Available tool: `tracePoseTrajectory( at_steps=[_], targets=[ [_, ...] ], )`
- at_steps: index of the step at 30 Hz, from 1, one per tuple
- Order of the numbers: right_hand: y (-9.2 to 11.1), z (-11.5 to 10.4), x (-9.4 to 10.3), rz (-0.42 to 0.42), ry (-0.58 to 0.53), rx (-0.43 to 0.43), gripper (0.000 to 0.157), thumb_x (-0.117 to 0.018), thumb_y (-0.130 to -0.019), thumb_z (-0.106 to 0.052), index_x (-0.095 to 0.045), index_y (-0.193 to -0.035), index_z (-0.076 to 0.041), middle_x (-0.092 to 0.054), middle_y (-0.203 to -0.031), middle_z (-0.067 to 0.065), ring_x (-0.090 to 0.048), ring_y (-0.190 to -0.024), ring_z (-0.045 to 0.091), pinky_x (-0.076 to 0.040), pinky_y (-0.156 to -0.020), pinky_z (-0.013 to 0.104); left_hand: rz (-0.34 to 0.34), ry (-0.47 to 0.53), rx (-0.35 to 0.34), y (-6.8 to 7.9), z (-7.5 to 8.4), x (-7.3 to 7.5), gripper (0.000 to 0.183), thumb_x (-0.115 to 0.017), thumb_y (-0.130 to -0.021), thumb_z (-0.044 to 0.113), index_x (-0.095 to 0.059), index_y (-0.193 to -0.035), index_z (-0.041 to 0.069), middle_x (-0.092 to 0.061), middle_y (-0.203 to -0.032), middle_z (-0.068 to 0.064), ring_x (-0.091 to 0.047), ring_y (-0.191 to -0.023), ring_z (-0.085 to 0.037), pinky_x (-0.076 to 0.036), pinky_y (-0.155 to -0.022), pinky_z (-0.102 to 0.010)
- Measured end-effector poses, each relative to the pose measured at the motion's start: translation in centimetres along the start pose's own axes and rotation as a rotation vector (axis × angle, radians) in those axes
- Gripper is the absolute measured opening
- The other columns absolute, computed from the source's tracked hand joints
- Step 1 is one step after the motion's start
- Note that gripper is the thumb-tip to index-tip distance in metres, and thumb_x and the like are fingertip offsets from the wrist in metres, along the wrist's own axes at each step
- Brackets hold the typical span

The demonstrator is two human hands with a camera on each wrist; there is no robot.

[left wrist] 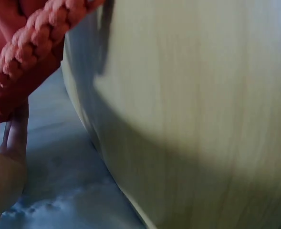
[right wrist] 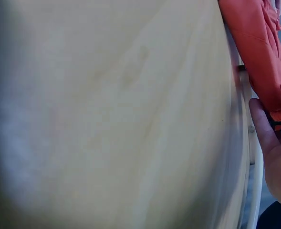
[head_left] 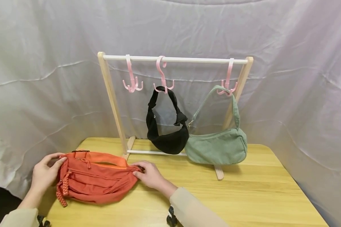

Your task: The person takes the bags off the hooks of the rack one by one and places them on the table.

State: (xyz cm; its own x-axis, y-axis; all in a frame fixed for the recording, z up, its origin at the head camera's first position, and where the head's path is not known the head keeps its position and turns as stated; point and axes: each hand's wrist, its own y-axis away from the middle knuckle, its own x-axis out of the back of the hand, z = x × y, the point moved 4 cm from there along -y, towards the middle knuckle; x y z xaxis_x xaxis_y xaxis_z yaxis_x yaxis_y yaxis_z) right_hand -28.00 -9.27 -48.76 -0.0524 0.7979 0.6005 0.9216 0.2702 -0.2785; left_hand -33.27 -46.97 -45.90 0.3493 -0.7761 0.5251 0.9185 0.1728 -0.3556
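Note:
Both hands hold a red-orange waist bag (head_left: pixel 99 181) at the left of the table, one at each end. My left hand (head_left: pixel 45 173) pinches its left end, thumb in front and fingers behind. Braided zipper pulls (head_left: pixel 65 184) dangle below that hand, and one braided pull (left wrist: pixel 37 40) shows large in the left wrist view. My right hand (head_left: pixel 150 175) pinches the tapered right end by the strap; in the right wrist view its fingers (right wrist: pixel 262 121) lie at the bag's tip. The orange strap (head_left: pixel 108 157) loops along the bag's top behind the zipper.
A wooden rack with a white rail (head_left: pixel 187 59) stands behind. Pink hooks hang on it: the left hook (head_left: pixel 132 78) is bare, the middle hook (head_left: pixel 162 74) bears a black bag (head_left: pixel 170 140), and the right hook (head_left: pixel 229 75) bears a green bag (head_left: pixel 217 148). Grey curtain (head_left: pixel 309 104) surrounds the table (head_left: pixel 258 192).

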Motion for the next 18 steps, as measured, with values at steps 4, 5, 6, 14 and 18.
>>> tracePoseTrajectory(
  at_steps=[4,5,6,14,18],
  targets=[
    [-0.6,0.4,-0.4,-0.027,0.020,-0.016,0.029,-0.068,-0.088,-0.020,-0.068,-0.117,-0.021,-0.064,-0.117,-0.008,-0.056,-0.107,0.002,-0.045,-0.091,0.020,-0.054,-0.012,-0.033,-0.4,-0.5,-0.2,0.032,-0.067,-0.089,0.031,-0.064,-0.110,0.006,-0.055,-0.077,0.036,-0.052,-0.068,0.014,-0.042,-0.056,-0.009],
    [-0.7,0.5,-0.4,-0.033,0.023,-0.019,0.028,-0.068,-0.089,-0.021,-0.068,-0.117,-0.022,-0.064,-0.118,-0.008,-0.056,-0.108,0.002,-0.045,-0.092,0.020,-0.065,-0.011,-0.043,-0.5,-0.6,-0.2,0.032,-0.066,-0.089,0.030,-0.064,-0.109,0.005,-0.055,-0.077,0.035,-0.052,-0.068,0.014,-0.042,-0.057,-0.009],
    [-0.8,0.6,-0.5,-0.039,0.029,-0.020,0.028,-0.068,-0.089,-0.021,-0.068,-0.117,-0.023,-0.064,-0.118,-0.008,-0.056,-0.108,0.002,-0.045,-0.092,0.020,-0.074,-0.015,-0.058,-0.5,-0.6,-0.3,0.031,-0.066,-0.090,0.029,-0.064,-0.109,0.005,-0.056,-0.078,0.033,-0.052,-0.069,0.015,-0.041,-0.058,-0.008],
    [-1.1,1.1,-0.7,-0.072,0.041,-0.041,0.028,-0.068,-0.089,-0.021,-0.068,-0.116,-0.026,-0.064,-0.117,-0.008,-0.055,-0.107,0.001,-0.044,-0.092,0.020,-0.141,-0.075,-0.124,-0.7,-1.2,-0.6,0.029,-0.065,-0.091,0.029,-0.066,-0.107,0.005,-0.061,-0.082,0.024,-0.048,-0.075,0.017,-0.038,-0.062,-0.009],
    [-1.2,1.2,-0.9,-0.077,0.044,-0.053,0.027,-0.067,-0.089,-0.022,-0.068,-0.116,-0.025,-0.064,-0.118,-0.008,-0.054,-0.106,0.001,-0.044,-0.091,0.020,-0.173,-0.105,-0.116,-0.8,-1.9,-0.7,0.030,-0.064,-0.091,0.030,-0.066,-0.108,0.005,-0.063,-0.081,0.019,-0.049,-0.073,0.014,-0.040,-0.060,-0.012]
  ],
)
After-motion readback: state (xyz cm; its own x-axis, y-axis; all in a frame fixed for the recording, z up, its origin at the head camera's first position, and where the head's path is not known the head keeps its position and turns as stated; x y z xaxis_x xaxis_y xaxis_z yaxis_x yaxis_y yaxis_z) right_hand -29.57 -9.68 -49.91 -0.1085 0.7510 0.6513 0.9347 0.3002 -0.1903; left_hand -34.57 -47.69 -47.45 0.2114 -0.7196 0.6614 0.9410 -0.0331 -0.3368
